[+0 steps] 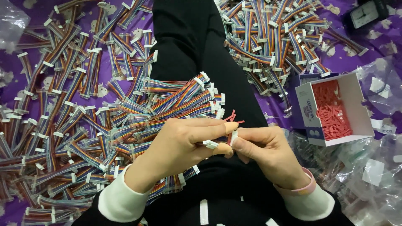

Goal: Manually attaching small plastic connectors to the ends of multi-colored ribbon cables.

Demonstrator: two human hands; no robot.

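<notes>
Over the lap, head view: left hand (184, 142) and right hand (268, 152) meet at centre frame, fingertips nearly touching. Left fingers are pinched narrow on a white connector (210, 144) at the end of a rainbow ribbon cable bundle (184, 98); the bundle's long axis runs from the pinch up and to the left, fanning across the black trouser leg (184, 46). Right fingers are closed narrow too, holding a small white plug (233, 137) w/ thin red wire ends (233, 118) sticking up just above the thumbs. The plug sits just right of the connector, v. close, maybe touching; can't tell for sure. Both hands are equally near, the gap btw the two parts lies along a left-right line.

Around: loose cable piles (54, 125) spread on the purple cloth (12, 67) at left, another heap (276, 33) top right. An open white box of red pieces (333, 111) sits right of the right hand, well apart. Clear plastic bags (368, 171) lie lower right.
</notes>
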